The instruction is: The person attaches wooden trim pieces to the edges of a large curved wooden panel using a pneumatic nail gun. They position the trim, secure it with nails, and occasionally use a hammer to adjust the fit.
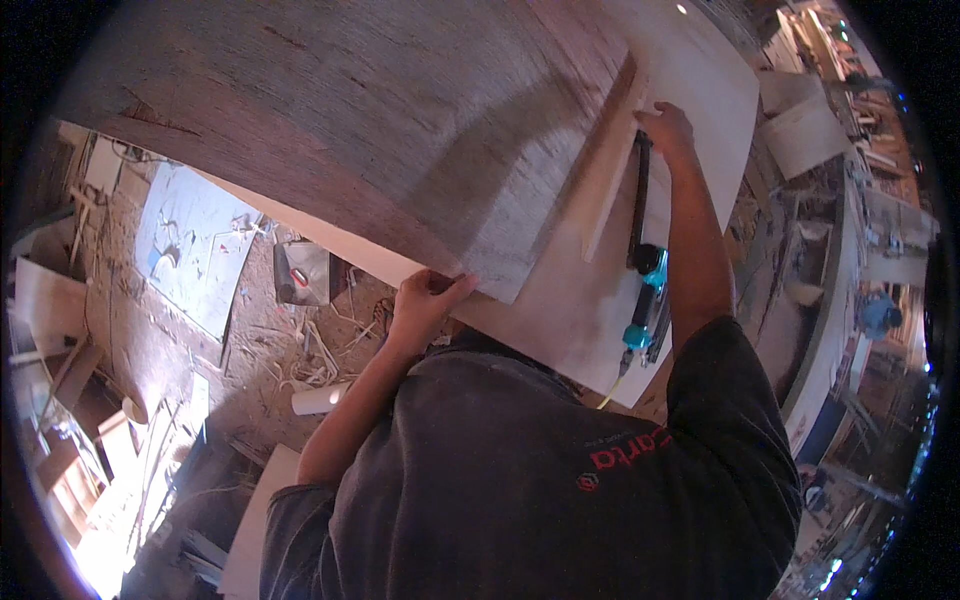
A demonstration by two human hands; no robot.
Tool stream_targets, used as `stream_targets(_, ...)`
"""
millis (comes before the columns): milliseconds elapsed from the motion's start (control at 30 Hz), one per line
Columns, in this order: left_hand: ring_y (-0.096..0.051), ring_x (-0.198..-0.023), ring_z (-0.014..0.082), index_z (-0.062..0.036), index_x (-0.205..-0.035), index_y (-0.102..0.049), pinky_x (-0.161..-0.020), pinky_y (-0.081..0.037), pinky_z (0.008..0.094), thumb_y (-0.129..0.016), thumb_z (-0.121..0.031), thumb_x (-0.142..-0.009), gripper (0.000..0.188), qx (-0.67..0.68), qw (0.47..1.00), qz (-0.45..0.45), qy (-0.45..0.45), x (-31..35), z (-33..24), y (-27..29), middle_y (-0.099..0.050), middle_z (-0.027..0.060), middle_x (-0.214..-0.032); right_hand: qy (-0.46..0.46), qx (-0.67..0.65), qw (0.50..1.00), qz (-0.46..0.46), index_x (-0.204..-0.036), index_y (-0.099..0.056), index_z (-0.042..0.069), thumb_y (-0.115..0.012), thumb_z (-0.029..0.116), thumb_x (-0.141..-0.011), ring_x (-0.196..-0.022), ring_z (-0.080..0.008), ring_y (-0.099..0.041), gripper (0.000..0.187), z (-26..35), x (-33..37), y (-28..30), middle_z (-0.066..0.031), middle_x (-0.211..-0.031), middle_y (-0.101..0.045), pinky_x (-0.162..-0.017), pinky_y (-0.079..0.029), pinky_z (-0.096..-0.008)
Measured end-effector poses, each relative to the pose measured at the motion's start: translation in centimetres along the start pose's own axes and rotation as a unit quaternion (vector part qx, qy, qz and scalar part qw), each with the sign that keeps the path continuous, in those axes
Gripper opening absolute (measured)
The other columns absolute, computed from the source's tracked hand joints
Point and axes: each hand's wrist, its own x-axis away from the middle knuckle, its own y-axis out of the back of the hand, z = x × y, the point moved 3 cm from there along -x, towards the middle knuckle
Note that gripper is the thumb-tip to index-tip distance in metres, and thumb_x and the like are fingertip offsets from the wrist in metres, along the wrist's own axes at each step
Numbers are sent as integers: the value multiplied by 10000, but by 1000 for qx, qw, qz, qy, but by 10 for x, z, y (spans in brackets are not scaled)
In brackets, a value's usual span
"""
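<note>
A large rough-grained plywood sheet [400,120] lies over a paler board [700,70]. My left hand [425,305] is closed at the sheet's near corner, its thumb and fingers pinching the edge. Along the sheet's right side runs a narrow wooden strip [604,215], set at a slight slant to that edge. Toward the strip's far part, my right hand [670,128] has its fingertips on the strip's right side; part of the grip is hidden. Beside my right forearm, a teal and black nail gun [648,300] rests on the pale board, attached to a yellow hose [610,393].
Left of the boards, the floor holds wood scraps [318,355], a white panel [195,245], a box-like object [303,272] and a white cylinder [320,399]. More panels [805,125] stand at the far right. A person [880,315] is in the background there.
</note>
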Motion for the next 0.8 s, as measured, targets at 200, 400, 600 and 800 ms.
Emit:
stream_targets(200, -693, -954, 262, 69, -1135, -653, -871, -565, 386, -745, -282, -923, 421, 214, 964, 1, 160, 10, 12, -21, -704, 150, -1087, 67, 18, 997, -24, -1450, -523, 52, -768, 254, -816, -911, -280, -712, 709, -19, -21, -47, -171, -1133, -714, -669, -614, -335)
stream_targets(400, -576, -1206, 313, 30, -1188, -609, -1122, -417, 442, -660, -203, -957, 332, 508, 828, 76, 227, 23, -4, -40, -644, 188, -1181, 185, 194, 949, -164, -1342, -611, 25, -786, 239, -816, -955, -312, -689, 594, -69, -42, -55, -202, -1102, -709, -827, -581, -392)
stream_targets(600, -587, -1094, 319, -7, -1082, -607, -1038, -463, 438, -641, -182, -923, 240, 536, 820, 27, 200, 22, 14, -53, -637, 155, -1142, 252, -161, 951, -74, -1199, -713, 64, -749, 132, -880, -900, -230, -666, 328, -35, 111, -91, -106, -980, -714, -838, -530, -347)
stream_targets(800, -594, -1025, 323, -27, -1015, -593, -996, -468, 480, -590, -126, -838, 203, 579, 786, -12, 219, 27, -1, -59, -630, 145, -1054, -28, -396, 893, 211, -1349, -565, 42, -712, 69, -888, -1002, -193, -616, 485, -45, 290, -129, -77, -1075, -635, -880, -528, -347)
